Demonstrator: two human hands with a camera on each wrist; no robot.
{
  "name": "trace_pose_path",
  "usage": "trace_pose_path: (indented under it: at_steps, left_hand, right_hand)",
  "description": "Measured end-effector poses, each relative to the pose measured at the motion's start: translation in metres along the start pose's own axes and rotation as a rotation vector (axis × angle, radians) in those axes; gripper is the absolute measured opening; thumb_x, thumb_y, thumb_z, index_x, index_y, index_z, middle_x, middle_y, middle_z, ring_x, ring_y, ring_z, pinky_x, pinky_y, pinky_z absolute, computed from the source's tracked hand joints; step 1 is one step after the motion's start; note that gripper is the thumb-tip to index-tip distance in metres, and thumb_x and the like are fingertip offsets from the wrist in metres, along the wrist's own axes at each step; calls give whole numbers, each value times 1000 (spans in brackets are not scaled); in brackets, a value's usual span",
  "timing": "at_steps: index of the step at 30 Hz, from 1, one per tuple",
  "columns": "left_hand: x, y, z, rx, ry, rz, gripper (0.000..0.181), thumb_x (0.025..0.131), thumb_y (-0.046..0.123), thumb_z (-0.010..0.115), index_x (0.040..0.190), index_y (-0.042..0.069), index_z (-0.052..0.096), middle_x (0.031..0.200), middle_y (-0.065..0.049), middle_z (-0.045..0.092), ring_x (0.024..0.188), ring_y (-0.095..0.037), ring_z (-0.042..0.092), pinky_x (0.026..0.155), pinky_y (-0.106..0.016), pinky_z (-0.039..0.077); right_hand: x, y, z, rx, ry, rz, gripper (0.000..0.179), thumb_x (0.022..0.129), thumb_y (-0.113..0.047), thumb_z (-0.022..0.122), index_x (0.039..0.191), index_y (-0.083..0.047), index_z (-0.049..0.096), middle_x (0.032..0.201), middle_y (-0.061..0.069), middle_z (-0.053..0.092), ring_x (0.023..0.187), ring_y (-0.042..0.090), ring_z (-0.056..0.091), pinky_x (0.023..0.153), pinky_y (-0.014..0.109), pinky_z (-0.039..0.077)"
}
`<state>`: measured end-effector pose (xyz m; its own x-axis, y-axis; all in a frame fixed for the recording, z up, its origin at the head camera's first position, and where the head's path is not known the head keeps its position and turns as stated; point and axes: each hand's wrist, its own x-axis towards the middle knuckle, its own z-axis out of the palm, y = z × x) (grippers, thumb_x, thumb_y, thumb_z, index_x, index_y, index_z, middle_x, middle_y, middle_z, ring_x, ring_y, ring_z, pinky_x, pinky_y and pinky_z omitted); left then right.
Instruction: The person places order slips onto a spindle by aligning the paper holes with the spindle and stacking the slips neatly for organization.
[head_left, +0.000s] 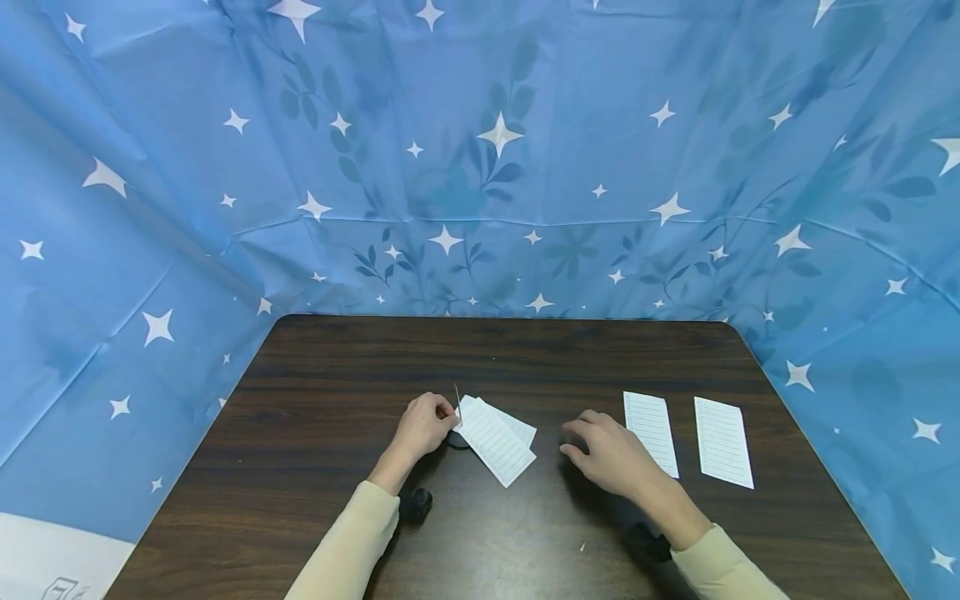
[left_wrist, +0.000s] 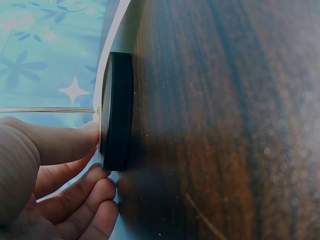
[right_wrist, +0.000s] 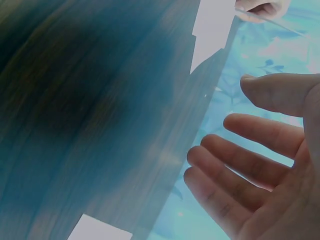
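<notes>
My left hand [head_left: 424,427] pinches the corner of two lined paper slips [head_left: 498,451] that overlap and fan out to the right. A thin metal spike [head_left: 459,406] rises through that corner from a round black base [left_wrist: 119,112]. The thumb [left_wrist: 75,142] lies on the paper beside the spike, while the other fingers curl near the base's edge; their exact contact is partly hidden. Between the spiked slips and a loose lined slip [head_left: 651,433], my right hand [head_left: 613,454] hovers above the table. Nothing is in it, and its fingers are loosely bent and apart.
Another loose lined slip [head_left: 723,442] lies farther right on the dark wooden table [head_left: 360,358]. A tiny pale scrap [head_left: 582,547] is near the front. Behind the table hangs a blue curtain [head_left: 450,167] with white stars. A white box-like surface [head_left: 56,554] shows at lower left.
</notes>
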<state>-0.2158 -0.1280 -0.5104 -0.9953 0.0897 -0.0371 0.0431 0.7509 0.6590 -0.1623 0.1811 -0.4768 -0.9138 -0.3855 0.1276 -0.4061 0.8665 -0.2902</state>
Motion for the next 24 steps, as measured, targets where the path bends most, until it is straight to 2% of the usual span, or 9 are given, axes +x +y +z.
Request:
trace_pose_path:
  at_steps: [11, 20, 24]
  left_hand:
    - [1, -2, 2, -5, -1, 6, 11, 93, 16, 75, 85, 11, 69, 85, -1, 58, 72, -16, 53, 66, -34, 46]
    - [1, -3, 2, -4, -3, 1, 12, 93, 17, 75, 84, 11, 69, 84, 0, 58, 70, -15, 53, 65, -34, 46]
    - [2, -2, 1, -6, 2, 3, 12, 93, 16, 75, 84, 11, 69, 83, -1, 58, 70, -16, 53, 65, -34, 46]
  right_hand:
    - [-7, 15, -8, -106, 37, -23, 40, 92, -29, 76, 121, -2, 71, 118, 17, 67, 106, 35, 64, 88, 53, 52]
    - [-11, 28, -12, -145, 2, 30, 49, 93, -36, 74, 125, 0, 69, 124, 22, 64, 116, 42, 60, 99, 60, 44]
    - [-14, 35, -14, -149, -4, 53, 54, 93, -39, 74, 128, 1, 67, 129, 24, 62, 120, 45, 57, 99, 62, 43]
